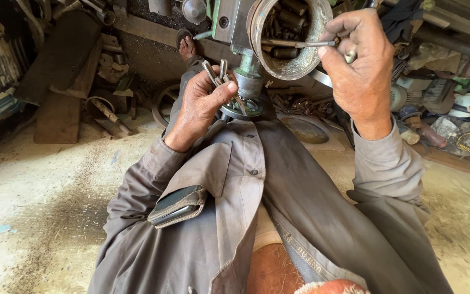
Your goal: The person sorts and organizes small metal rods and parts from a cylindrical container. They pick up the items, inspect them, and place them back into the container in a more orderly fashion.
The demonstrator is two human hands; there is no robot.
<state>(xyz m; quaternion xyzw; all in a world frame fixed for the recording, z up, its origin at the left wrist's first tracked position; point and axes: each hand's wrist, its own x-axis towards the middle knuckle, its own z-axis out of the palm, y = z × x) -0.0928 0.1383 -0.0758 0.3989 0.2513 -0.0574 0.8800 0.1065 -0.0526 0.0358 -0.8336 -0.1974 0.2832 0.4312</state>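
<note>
A seated person in grey work clothes handles small steel tools in front of a green machine part (248,71). The right hand (363,65) pinches a thin grey steel rod (300,43) between thumb and forefinger, the grip narrow and closed on the rod's near end. The rod lies almost level, its long axis running left to right across the frame, its free end pointing left, away from the hand, across the mouth of a round, worn metal container (289,35). That container sits just left of the right hand, tilted so its opening faces the camera; inside it lie several dark cylindrical metal pieces (286,22), stacked loosely and partly in shadow, their exact number hard to tell.

The left hand (202,103) is closed around a bunch of slim grey metal tool bits (218,73), about 3 showing, fanned out above the fingers. Their long axes run near upright, tips pointing up and slightly away from the wrist, towards the machine. Just right of this hand, a round grey machine fitting (243,109) sits over the person's lap.

A dark folded wallet-like case (178,206) pokes out of the shirt pocket, below the left wrist. Beyond the left hand a sandalled foot (187,46) rests on the dusty concrete floor (39,218). Scrap metal and rags (452,109) lie right of the right forearm.
</note>
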